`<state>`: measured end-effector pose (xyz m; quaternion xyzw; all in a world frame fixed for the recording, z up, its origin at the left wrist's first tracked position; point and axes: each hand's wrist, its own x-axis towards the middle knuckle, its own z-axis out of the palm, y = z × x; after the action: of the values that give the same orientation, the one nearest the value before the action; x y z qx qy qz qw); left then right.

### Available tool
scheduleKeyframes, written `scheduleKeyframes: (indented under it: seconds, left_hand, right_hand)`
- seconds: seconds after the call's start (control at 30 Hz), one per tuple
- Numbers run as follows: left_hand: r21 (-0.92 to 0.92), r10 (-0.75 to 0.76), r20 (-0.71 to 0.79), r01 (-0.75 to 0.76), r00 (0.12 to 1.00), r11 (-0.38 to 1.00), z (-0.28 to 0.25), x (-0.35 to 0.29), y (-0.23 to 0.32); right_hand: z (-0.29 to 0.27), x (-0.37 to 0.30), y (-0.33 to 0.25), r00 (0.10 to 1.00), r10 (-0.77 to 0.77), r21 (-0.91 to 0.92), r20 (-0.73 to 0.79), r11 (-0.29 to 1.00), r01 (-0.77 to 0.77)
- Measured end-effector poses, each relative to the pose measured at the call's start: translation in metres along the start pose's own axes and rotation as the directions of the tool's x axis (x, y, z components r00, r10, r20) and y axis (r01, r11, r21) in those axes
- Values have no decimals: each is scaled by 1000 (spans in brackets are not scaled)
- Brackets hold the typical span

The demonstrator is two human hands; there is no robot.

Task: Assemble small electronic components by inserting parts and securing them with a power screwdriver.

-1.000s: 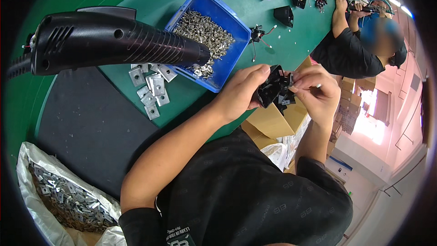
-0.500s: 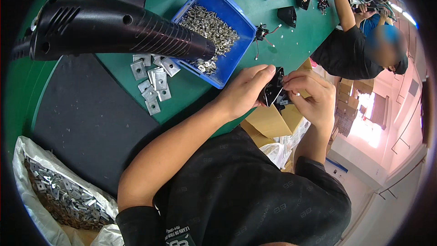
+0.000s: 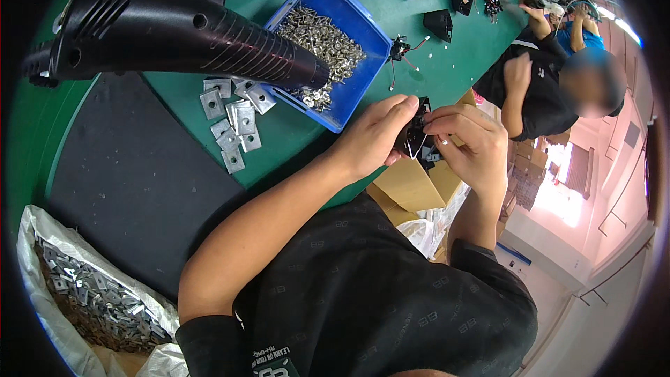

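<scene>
My left hand (image 3: 377, 132) is closed around a black plastic housing (image 3: 414, 134), thumb along its top edge. It is tilted, its open side facing my right hand (image 3: 474, 141). The fingertips of that hand are pinched together at the housing's opening; what they grip there is hidden. A small bright bit (image 3: 444, 142) shows by its curled fingers, too small to name. Beyond my left hand stands a blue tray (image 3: 368, 24) of silvery screws (image 3: 326, 42). A thick black tool with vents and a ribbed neck (image 3: 188, 31) reaches over the tray's left side.
Square metal plates with holes (image 3: 241, 119) lie left of the tray, near a black mat (image 3: 132, 174). A wired part (image 3: 399, 49) and black housings (image 3: 438, 24) sit farther back. An open carton (image 3: 408, 192) is below my hands; a sack of metal clips (image 3: 98, 293) stands lower left. Co-workers (image 3: 537, 91) are at right.
My right fingers have moved slightly left, closer against the housing, which has turned a little. At the right, the co-worker's arm has drawn back from the table.
</scene>
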<state>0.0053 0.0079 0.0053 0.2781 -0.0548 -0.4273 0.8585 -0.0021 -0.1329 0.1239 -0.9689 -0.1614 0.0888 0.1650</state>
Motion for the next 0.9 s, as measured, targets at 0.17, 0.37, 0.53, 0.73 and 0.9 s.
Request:
scheduleKeyframes:
  seconds: [0.17,0.37,0.53,0.73,0.9]
  left_hand:
    - [-31,-8,-11,7,1000,999,-1,1,2]
    - [-49,-16,-18,15,1000,999,-4,0,3]
    - [-55,-12,-25,10,1000,998,-3,1,1]
    - [-43,0,-40,-1,999,999,-1,0,2]
    - [56,-15,-82,19,996,998,-1,1,-4]
  right_hand:
    - [6,3,-5,998,35,5,-45,999,-35]
    - [13,2,-7,987,98,72,-127,993,-89]
    - [20,0,1,964,169,159,-206,978,-138]
    - [16,3,-3,951,276,240,-139,941,-239]
    - [16,7,-7,949,303,263,-82,925,-273]
